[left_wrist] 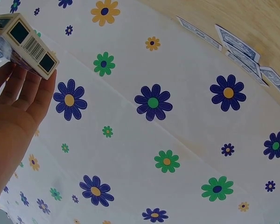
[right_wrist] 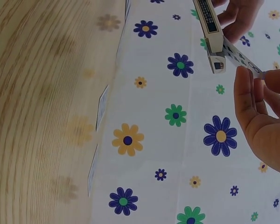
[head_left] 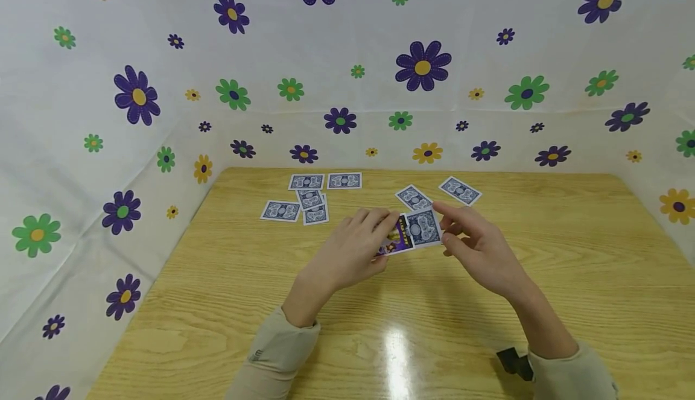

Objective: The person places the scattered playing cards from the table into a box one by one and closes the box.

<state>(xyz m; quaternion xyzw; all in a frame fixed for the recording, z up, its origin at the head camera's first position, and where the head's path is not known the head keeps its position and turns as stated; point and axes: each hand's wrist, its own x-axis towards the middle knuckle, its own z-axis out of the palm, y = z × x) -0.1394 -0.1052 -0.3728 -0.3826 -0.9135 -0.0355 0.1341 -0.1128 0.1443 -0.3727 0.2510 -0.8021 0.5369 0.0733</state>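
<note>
- The left hand (head_left: 355,243) grips a small purple-and-yellow printed cardboard card box (head_left: 402,234), seemingly to steady it with its end towards the right hand (head_left: 480,249).
- The right hand pinches the outer edge of a blue-and-white patterned playing card (head_left: 425,228) jutting from that box, a hold that probably leaves the card's middle free.
- Beyond the left hand lie five similar cards (head_left: 280,210), some overlapping; beyond the right hand, two more (head_left: 460,190).
- Only the left wrist view shows the box's barcode (left_wrist: 33,48); the right wrist view best reveals its end flap (right_wrist: 218,64).
</note>
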